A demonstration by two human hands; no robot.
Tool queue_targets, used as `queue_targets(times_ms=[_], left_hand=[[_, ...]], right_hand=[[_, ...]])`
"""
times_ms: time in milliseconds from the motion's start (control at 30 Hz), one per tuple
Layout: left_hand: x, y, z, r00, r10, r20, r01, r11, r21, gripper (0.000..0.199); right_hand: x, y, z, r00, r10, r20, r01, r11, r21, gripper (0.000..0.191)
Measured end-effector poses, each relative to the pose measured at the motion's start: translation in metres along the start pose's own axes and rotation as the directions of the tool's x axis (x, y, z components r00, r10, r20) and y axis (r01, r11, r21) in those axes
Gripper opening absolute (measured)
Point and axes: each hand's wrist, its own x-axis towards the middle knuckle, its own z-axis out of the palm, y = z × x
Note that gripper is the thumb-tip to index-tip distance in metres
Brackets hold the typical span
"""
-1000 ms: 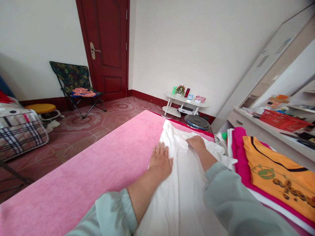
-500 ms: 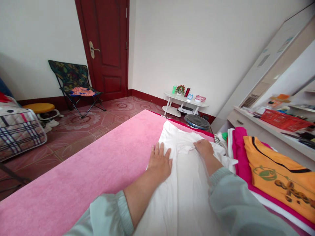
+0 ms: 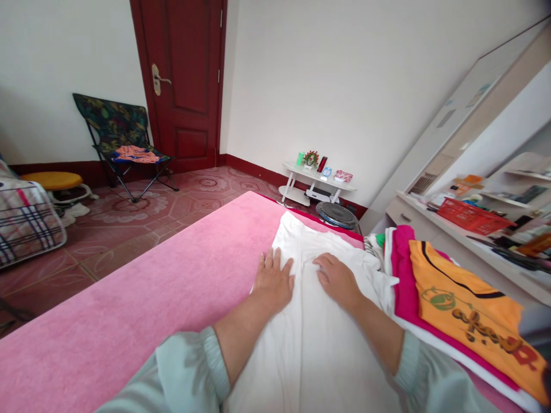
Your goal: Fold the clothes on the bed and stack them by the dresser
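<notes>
A white garment (image 3: 310, 338) lies lengthwise on the pink bed cover (image 3: 172, 275), its far end near the cover's far edge. Flat on the garment's left side rests my left hand (image 3: 274, 281), fingers spread and pointing away from me. My right hand (image 3: 338, 278) touches the upper middle of the cloth, its fingers bent toward the left and apart, with no fabric pinched between them that I can see. Beside the garment on the right is a stack of folded clothes, with an orange shirt (image 3: 465, 304) on top.
A white side table (image 3: 318, 176) and a round dark lidded object (image 3: 336, 214) stand beyond the bed. On the right counter sits a red basket (image 3: 473, 216). A folding chair (image 3: 118, 129) and a yellow stool (image 3: 54, 180) are at the back left.
My right hand has let go of the bunched fold and moved left across the cloth; the garment's upper part now lies flatter. My left hand stays on the garment. The view has shifted slightly.
</notes>
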Motion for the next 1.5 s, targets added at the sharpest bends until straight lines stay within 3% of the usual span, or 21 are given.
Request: queue_targets(times_ms=[233, 400, 500, 567, 667, 767, 833, 867, 1000, 1133, 1233, 1367, 1433, 1500], left_hand=[[-0.001, 0.000, -0.002, 1.000, 0.004, -0.015, -0.004, 1.000, 0.007, 0.054], [-0.002, 0.002, -0.005, 1.000, 0.004, -0.005, -0.004, 1.000, 0.003, 0.054], [-0.002, 0.003, -0.006, 1.000, 0.000, -0.011, 0.001, 1.000, 0.008, 0.053], [-0.002, 0.004, -0.006, 1.000, -0.008, -0.009, 0.008, 1.000, 0.015, 0.052], [-0.002, 0.005, -0.005, 1.000, -0.020, -0.009, 0.021, 0.999, 0.026, 0.053], [-0.002, 0.005, -0.004, 1.000, -0.022, -0.012, 0.022, 0.999, 0.029, 0.054], [-0.002, 0.005, -0.005, 1.000, -0.021, -0.005, 0.021, 0.999, 0.026, 0.054], [-0.003, 0.005, -0.005, 1.000, -0.021, -0.002, 0.021, 0.999, 0.024, 0.053], [-0.004, 0.005, -0.008, 0.999, -0.033, 0.016, 0.033, 0.999, 0.022, 0.053], [-0.003, 0.006, -0.010, 0.999, -0.039, 0.035, 0.039, 0.999, 0.008, 0.054], [-0.003, 0.006, -0.010, 0.998, -0.043, 0.040, 0.043, 0.999, 0.000, 0.055], [-0.003, 0.006, -0.010, 0.998, -0.046, 0.044, 0.045, 0.999, 0.002, 0.054], [-0.004, 0.007, -0.011, 0.998, -0.044, 0.041, 0.044, 0.999, 0.005, 0.054], [-0.004, 0.007, -0.010, 0.998, -0.045, 0.036, 0.045, 0.999, 0.006, 0.053]], right_hand=[[0.012, -0.002, -0.005, 0.995, 0.084, 0.049, -0.080, 0.995, -0.067, 0.019], [0.017, -0.001, -0.016, 0.966, 0.159, 0.202, -0.133, 0.982, -0.136, 0.017], [0.037, -0.010, -0.022, 0.980, 0.164, 0.112, -0.149, 0.980, -0.135, 0.018], [0.054, -0.020, -0.022, 0.986, 0.168, 0.015, -0.167, 0.985, -0.048, 0.024], [0.075, -0.035, -0.010, 0.998, 0.061, -0.034, -0.057, 0.994, 0.098, 0.037], [0.084, -0.032, 0.016, 0.996, -0.079, 0.032, 0.074, 0.986, 0.152, 0.046], [0.084, -0.013, 0.035, 0.991, 0.014, 0.130, -0.033, 0.988, 0.151, 0.050], [0.083, 0.000, 0.043, 0.976, 0.128, 0.178, -0.153, 0.979, 0.133, 0.050], [0.082, 0.048, 0.062, 0.902, 0.367, 0.228, -0.385, 0.922, 0.038, 0.055], [0.097, 0.046, 0.057, 0.856, 0.475, 0.204, -0.478, 0.878, -0.034, 0.054], [0.108, 0.023, 0.050, 0.872, 0.475, 0.116, -0.471, 0.880, -0.061, 0.051], [0.105, 0.006, 0.054, 0.954, 0.267, 0.135, -0.270, 0.963, 0.000, 0.052], [0.098, 0.009, 0.058, 0.949, 0.251, 0.191, -0.259, 0.966, 0.017, 0.052], [0.097, 0.015, 0.060, 0.917, 0.344, 0.201, -0.352, 0.936, 0.005, 0.052]])
